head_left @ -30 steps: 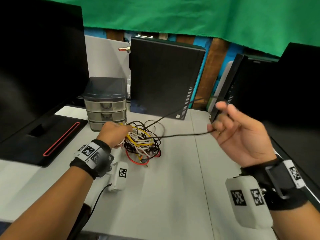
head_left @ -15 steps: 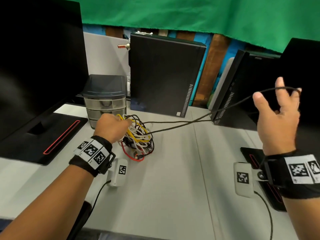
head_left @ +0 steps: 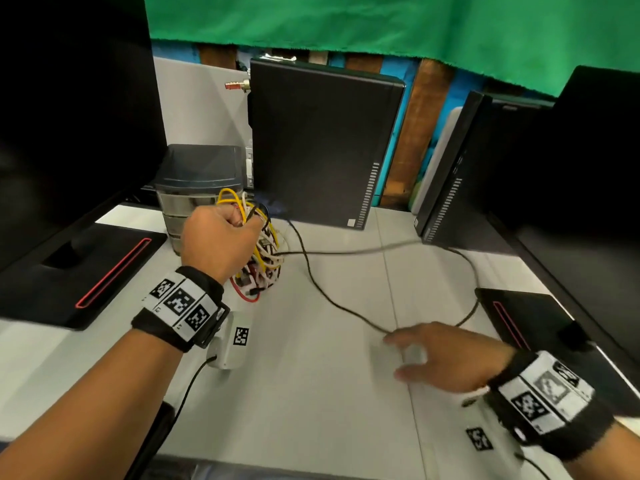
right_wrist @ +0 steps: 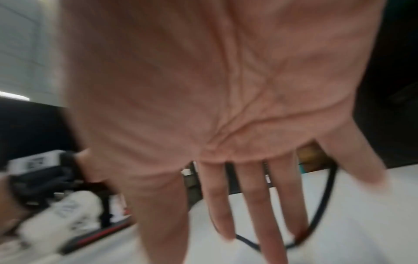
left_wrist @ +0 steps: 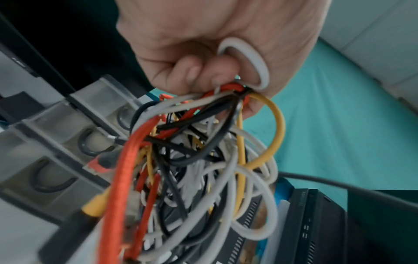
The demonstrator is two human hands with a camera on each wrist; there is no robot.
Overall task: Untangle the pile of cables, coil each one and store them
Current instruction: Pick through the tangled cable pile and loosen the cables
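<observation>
Hands have moved; the right hand (head_left: 446, 358) dropped the black cable (head_left: 332, 299) and hovers flat, fingers spread, over the tabletop (head_left: 311, 393); the left hand (head_left: 218, 237) lifted the cable pile (head_left: 266, 251) in its fist; no words to read

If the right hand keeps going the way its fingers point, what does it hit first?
Most likely the black cable on the table: the right hand is open, its fingers pointing left just above it. Depth is blurred, so contact is unclear.

hands (head_left: 218, 237): 2 | computer towers (head_left: 322, 143): 2 | drawer units (head_left: 197, 174): 1
</observation>
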